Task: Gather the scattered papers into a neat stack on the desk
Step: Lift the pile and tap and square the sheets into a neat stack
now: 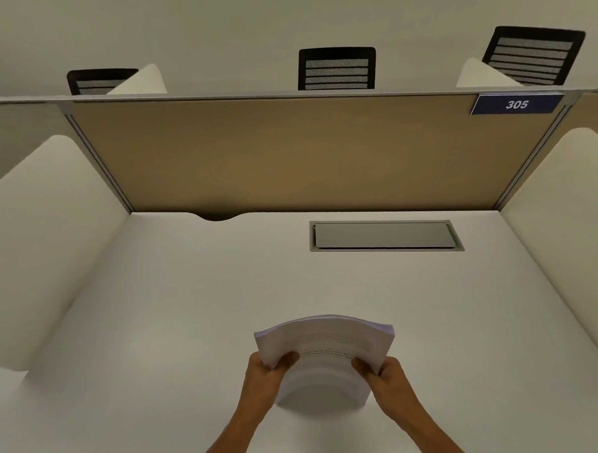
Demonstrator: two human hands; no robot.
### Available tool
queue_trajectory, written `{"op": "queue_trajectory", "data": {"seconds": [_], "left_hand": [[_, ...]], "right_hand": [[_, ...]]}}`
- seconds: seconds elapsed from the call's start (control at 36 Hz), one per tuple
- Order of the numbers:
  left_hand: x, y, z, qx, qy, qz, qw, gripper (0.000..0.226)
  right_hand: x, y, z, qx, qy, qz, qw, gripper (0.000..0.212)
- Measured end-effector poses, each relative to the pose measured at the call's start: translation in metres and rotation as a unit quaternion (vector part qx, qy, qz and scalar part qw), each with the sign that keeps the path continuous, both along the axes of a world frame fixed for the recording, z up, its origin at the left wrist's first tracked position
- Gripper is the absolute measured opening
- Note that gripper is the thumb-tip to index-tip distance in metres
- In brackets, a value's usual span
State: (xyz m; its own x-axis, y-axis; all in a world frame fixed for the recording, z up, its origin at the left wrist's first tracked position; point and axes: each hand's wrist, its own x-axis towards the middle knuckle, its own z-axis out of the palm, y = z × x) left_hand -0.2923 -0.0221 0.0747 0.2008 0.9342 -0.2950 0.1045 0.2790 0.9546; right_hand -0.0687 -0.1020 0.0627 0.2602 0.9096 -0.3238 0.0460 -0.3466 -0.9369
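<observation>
Two hands hold gathered papers above a study-carrel desk.
Left hand [263, 371] and right hand [388, 371] pinch the paper stack's [325, 341] side edges, bowing it, probably to square it on the desk [157, 318].

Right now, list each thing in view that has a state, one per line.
stack of papers: gathered, held upright above the desk, bowed
left hand: gripping the stack's left edge
right hand: gripping the stack's right edge
desk: no loose sheets showing
cable hatch: lid shut
chairs: three beyond the partition, unoccupied
</observation>
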Motion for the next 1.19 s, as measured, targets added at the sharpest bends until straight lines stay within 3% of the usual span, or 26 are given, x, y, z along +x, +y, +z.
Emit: {"op": "queue_trajectory", "data": {"seconds": [0.19,0.33,0.42,0.67,0.81,0.86,0.94,1.03,1.08,1.19], "left_hand": [[-0.003,0.004,0.003,0.038,-0.008,-0.02,0.999,0.031],[-0.001,-0.001,-0.012,-0.001,0.033,-0.03,0.999,0.018],[0.0,-0.008,-0.025,-0.034,0.024,-0.015,0.999,0.022],[-0.005,0.007,-0.022,-0.051,-0.02,0.032,0.998,0.012],[-0.027,0.042,0.001,0.022,-0.104,0.092,0.99,0.041],[-0.036,0.055,0.014,0.098,-0.021,0.064,0.993,0.068],[-0.042,0.069,0.034,0.18,0.138,-0.061,0.972,0.098],[-0.033,0.073,0.049,0.227,0.179,-0.204,0.935,0.088],[-0.022,0.07,0.053,0.227,0.156,-0.269,0.923,0.071],[-0.006,0.059,0.049,0.155,0.105,-0.257,0.948,0.029]], "right_hand": [[0.008,0.002,0.006,0.022,-0.011,-0.009,1.0,0.017],[0.003,-0.003,-0.005,-0.006,-0.001,0.001,1.0,0.024],[-0.001,-0.005,-0.012,-0.021,-0.013,0.013,1.0,0.027],[0.007,0.013,0.002,-0.045,-0.09,0.052,0.994,0.012],[0.025,0.029,0.036,-0.049,-0.231,0.157,0.959,0.017],[0.03,0.036,0.05,-0.049,-0.301,0.201,0.931,0.021],[0.033,0.046,0.069,-0.068,-0.383,0.258,0.884,0.024],[0.027,0.053,0.081,-0.08,-0.447,0.311,0.835,0.023],[0.019,0.056,0.087,-0.084,-0.468,0.335,0.813,0.025],[0.011,0.057,0.092,-0.091,-0.485,0.345,0.798,0.026]]}}
